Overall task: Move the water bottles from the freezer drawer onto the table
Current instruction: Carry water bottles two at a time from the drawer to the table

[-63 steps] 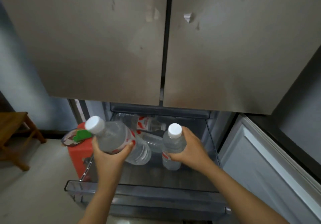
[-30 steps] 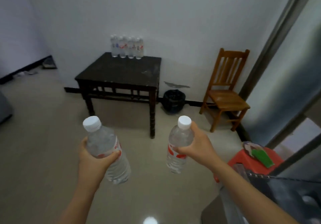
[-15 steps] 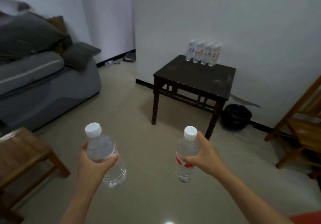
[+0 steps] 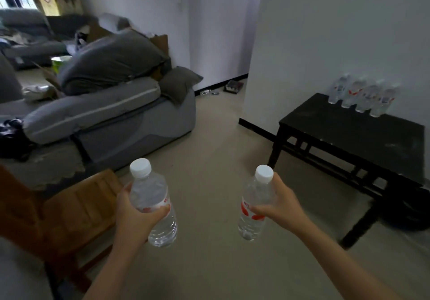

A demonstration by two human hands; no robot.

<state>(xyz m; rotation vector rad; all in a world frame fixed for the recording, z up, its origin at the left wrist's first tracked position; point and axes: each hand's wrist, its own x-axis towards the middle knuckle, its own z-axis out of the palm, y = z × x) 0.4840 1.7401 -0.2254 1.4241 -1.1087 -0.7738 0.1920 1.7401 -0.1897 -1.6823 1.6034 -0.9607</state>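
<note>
Carrying stage of the transfer – in transit toward the worktop, freezer drawer out of view. Gripping the first bottle round its middle with the left hand, fingers and thumb curled about it; gripping the second bottle below its shoulder with the right hand, likewise wrapped. Holding both caps-up above the floor, well apart from the worktop. Next, by judgement: approach, lower each bottle base-first beside the standing row without toppling it, then release. Count — two bottles in hand, four on the worktop.
</note>
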